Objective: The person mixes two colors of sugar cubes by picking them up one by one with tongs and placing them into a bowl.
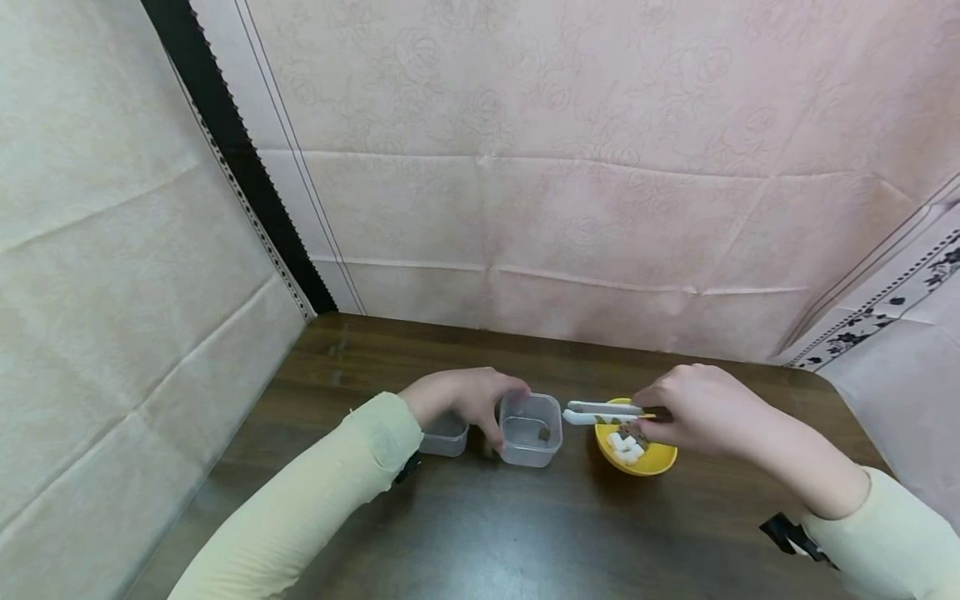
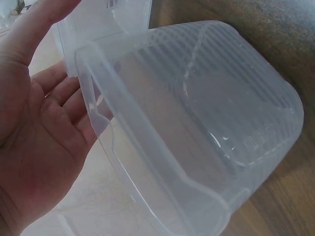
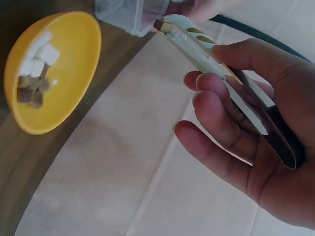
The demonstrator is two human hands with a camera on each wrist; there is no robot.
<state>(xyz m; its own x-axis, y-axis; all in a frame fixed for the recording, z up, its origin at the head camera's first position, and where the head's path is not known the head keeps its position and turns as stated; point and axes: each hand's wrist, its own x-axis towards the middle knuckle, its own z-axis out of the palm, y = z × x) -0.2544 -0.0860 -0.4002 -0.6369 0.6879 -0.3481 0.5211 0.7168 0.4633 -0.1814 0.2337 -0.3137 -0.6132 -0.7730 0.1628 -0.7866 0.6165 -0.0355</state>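
My right hand [image 1: 701, 412] holds white-and-dark tongs [image 1: 600, 415] above a yellow bowl [image 1: 662, 460], their tips pointing left. In the right wrist view, a small brown wafer-like cube [image 3: 164, 25] sits at the tongs' tips. White cubes [image 1: 627, 450] and brown cubes [image 3: 33, 96] lie in the bowl. Thumb and fingers of my left hand [image 1: 468, 398] grip the left side of a clear plastic container [image 1: 531, 457]. One brown cube [image 1: 543, 433] lies inside it. Under the left wrist stands a second clear container [image 2: 221, 113], partly hidden in the head view.
Everything stands on a dark wooden table [image 1: 480, 533]. Pale patterned cloth [image 1: 525, 208] hangs behind the table's far edge and along both sides. A dark strip [image 1: 247, 158] runs down the cloth at the left.
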